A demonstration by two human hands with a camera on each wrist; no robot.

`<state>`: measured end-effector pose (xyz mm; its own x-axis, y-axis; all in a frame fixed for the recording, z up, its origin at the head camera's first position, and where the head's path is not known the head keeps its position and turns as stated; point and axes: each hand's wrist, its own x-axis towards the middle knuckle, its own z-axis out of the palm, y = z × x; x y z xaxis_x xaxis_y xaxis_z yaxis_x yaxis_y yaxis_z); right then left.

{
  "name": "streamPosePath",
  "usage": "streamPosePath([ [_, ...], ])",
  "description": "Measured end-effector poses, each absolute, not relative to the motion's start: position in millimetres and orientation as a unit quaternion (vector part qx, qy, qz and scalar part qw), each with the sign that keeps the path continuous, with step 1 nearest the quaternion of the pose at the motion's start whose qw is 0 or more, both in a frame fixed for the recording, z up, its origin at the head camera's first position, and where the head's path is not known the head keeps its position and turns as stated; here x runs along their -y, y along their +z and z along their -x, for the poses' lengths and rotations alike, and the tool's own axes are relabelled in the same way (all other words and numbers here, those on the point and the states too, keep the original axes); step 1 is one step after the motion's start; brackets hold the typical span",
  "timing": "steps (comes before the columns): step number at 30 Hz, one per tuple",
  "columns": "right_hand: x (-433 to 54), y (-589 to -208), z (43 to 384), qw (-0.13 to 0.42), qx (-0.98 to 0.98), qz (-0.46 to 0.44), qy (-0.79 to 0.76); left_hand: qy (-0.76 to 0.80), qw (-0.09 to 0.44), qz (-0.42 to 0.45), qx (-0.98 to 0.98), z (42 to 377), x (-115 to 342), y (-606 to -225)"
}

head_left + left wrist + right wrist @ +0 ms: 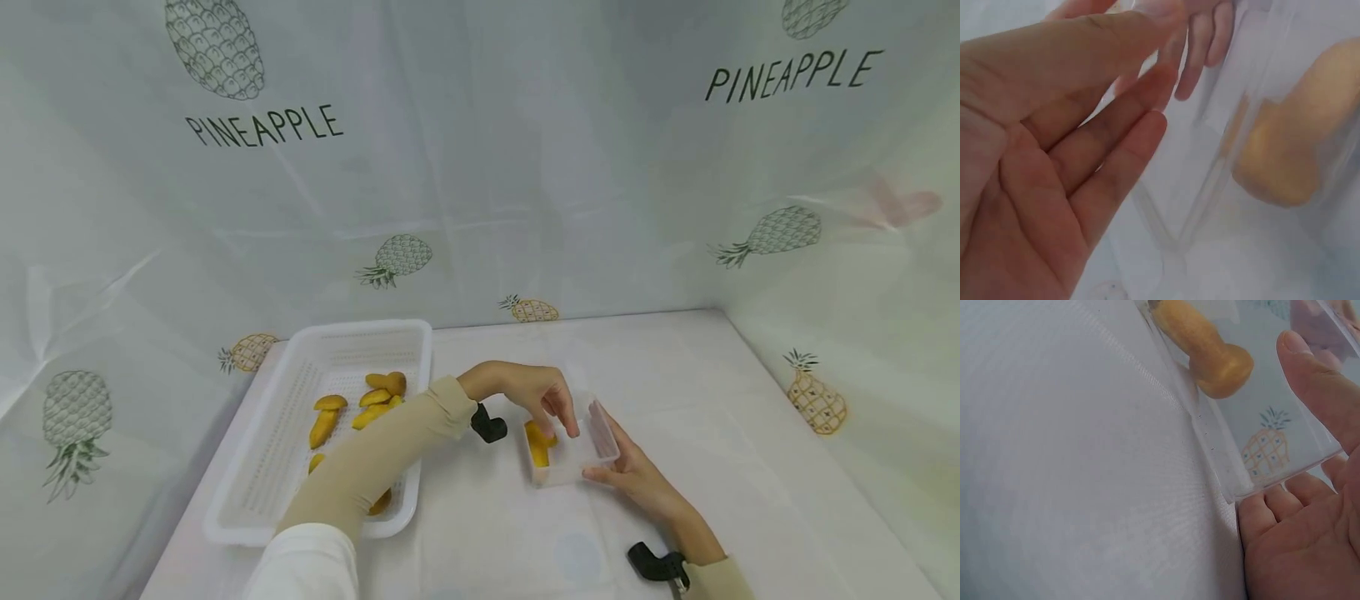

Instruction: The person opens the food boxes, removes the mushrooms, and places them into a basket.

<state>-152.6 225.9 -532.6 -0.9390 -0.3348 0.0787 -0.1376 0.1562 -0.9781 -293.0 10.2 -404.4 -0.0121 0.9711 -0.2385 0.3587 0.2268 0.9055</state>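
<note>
A clear plastic box (pixel 558 477) stands on the table with a yellow mushroom (pixel 537 446) at its left end. My right hand (pixel 637 479) grips the box's right end, thumb on the near wall and fingers round the end wall; the right wrist view shows the thumb (pixel 1313 375) against the plastic. Over the box hangs my left hand (pixel 536 392), fingers loosely bent and pointing down, fingertips close to the mushroom. Nothing shows between those fingers in the left wrist view, where the mushroom (pixel 1279 156) appears to their right, behind the box wall.
A white slotted basket (pixel 251 467) on the left holds several yellow mushrooms with brownish caps, partly hidden under my left forearm (pixel 382 450). Black wrist cameras sit at each wrist. A pineapple-print sheet (pixel 480 167) hangs behind the table.
</note>
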Motion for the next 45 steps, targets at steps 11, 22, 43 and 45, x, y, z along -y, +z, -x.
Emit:
streamPosePath([
  [11,-225.8,-531.6,152.9,0.077,-0.750,0.165,-0.635,0.233,0.530,-0.528,-0.621,282.7,-27.1,-410.2],
  [22,-227.8,-533.7,151.9,0.078,-0.750,0.163,-0.637,0.132,0.521,-0.530,-0.656,279.0,-34.6,-415.3],
  [43,-225.6,-532.8,153.1,0.087,-0.743,0.166,-0.643,0.060,0.479,-0.472,-0.738,275.3,-37.6,-423.5],
  [45,-225.1,-532.8,153.1,0.088,-0.741,0.164,-0.646,0.062,0.478,-0.466,-0.742,274.7,-37.3,-425.1],
])
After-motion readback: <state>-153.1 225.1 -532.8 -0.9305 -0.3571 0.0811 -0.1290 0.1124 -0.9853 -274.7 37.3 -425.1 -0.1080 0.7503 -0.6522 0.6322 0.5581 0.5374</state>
